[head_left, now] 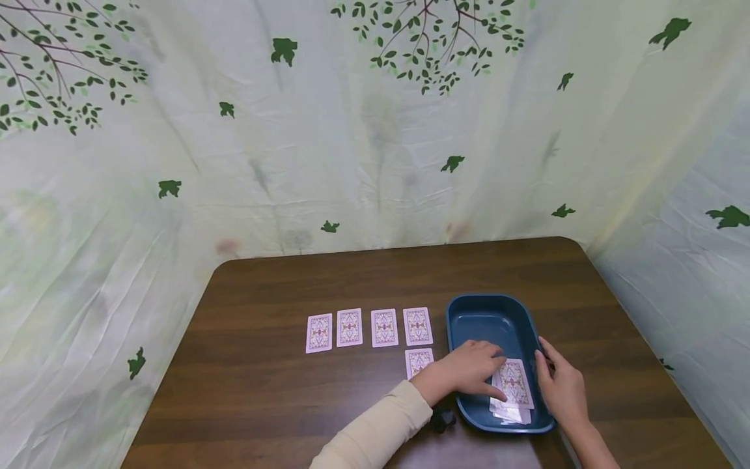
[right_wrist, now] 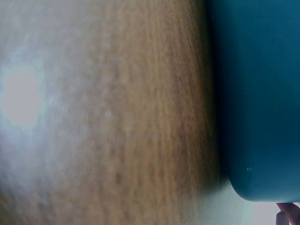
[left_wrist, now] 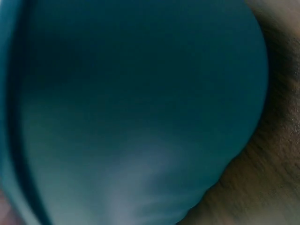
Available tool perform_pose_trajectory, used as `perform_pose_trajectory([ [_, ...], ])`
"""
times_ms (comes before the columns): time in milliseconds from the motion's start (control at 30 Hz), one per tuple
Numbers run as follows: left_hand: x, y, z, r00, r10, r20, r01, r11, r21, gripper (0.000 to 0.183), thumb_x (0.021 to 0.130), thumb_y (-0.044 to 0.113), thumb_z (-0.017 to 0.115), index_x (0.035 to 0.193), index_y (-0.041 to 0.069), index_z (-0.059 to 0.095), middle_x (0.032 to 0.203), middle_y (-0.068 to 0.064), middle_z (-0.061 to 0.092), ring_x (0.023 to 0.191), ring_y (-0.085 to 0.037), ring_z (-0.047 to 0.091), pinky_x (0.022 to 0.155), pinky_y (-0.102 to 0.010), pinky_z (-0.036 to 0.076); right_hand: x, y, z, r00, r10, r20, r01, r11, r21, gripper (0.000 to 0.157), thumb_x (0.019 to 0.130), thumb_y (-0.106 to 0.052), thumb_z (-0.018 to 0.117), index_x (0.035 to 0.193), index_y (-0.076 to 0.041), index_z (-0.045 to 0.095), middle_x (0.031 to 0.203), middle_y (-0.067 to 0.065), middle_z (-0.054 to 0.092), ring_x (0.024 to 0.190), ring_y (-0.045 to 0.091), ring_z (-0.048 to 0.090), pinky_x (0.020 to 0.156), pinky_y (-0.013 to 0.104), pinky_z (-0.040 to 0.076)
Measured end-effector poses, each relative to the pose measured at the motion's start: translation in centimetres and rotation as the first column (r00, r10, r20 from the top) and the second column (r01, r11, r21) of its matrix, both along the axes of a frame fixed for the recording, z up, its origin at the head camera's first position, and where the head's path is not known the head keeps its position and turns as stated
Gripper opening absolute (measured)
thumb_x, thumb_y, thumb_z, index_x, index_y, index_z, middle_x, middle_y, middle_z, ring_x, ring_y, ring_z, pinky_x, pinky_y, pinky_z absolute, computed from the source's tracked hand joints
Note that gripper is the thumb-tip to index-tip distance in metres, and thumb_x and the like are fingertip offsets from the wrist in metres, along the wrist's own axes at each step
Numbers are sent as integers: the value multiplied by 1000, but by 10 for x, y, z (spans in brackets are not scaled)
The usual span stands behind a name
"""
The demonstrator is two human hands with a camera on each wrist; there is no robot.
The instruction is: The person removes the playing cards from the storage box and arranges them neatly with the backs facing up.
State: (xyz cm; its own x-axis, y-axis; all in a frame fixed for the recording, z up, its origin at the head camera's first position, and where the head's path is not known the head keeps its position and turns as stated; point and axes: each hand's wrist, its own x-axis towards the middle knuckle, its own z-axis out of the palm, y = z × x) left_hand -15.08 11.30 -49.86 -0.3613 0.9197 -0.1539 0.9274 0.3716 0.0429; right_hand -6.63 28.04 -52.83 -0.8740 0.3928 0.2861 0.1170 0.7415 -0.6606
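Observation:
A blue tray [head_left: 482, 301] stands on the right part of the table, with several overlapping patterned playing cards [head_left: 517, 384] lying in its near end. My left hand [head_left: 473, 370] reaches in over the tray's left side. Its thumb extends over the lower part of the cards and its other fingers spread near their upper left edge. At the tray's right rim, my right hand [head_left: 564, 387] holds the edge between thumb and fingers. The left wrist view is filled by the tray's blue wall [left_wrist: 140, 93]; the right wrist view shows its outer side [right_wrist: 262, 103].
Left of the tray, playing cards lie face down in a row, including a leftmost card [head_left: 319, 333] and a rightmost card [head_left: 418, 326]. Another card [head_left: 418, 361] lies below the row, partly behind my left wrist. A small black object [head_left: 443, 420] sits beside the tray's near left corner.

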Motion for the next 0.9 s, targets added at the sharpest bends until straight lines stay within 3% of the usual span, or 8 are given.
perform_pose_trajectory([
  [333, 3, 12, -9, 999, -27, -22, 26, 998, -62, 77, 76, 67, 53, 134, 17, 48, 132, 2, 45, 119, -10, 40, 95, -29, 34, -1, 1, 0, 1000, -12, 17, 12, 1000, 1, 34, 93, -11, 53, 124, 5, 54, 105, 27, 60, 64, 25, 53, 50, 30, 40],
  [733, 6, 22, -19, 998, -37, -42, 33, 995, -91, 82, 70, 67, 61, 135, 19, 48, 131, 4, 45, 117, -9, 41, 93, -28, 35, -1, 3, -1, 1000, -10, 1, 10, 1000, -5, 34, 93, -11, 53, 123, 5, 54, 104, 27, 61, 60, 24, 51, 48, 29, 37],
  [900, 6, 26, -19, 999, -7, -52, 1, 995, -100, 87, 68, 70, 60, 138, 20, 43, 134, 4, 41, 121, -10, 36, 97, -29, 32, -1, 3, -1, 1000, -3, -15, 3, 1000, -1, 34, 93, -10, 53, 123, 5, 54, 100, 26, 62, 56, 21, 48, 46, 27, 35],
])
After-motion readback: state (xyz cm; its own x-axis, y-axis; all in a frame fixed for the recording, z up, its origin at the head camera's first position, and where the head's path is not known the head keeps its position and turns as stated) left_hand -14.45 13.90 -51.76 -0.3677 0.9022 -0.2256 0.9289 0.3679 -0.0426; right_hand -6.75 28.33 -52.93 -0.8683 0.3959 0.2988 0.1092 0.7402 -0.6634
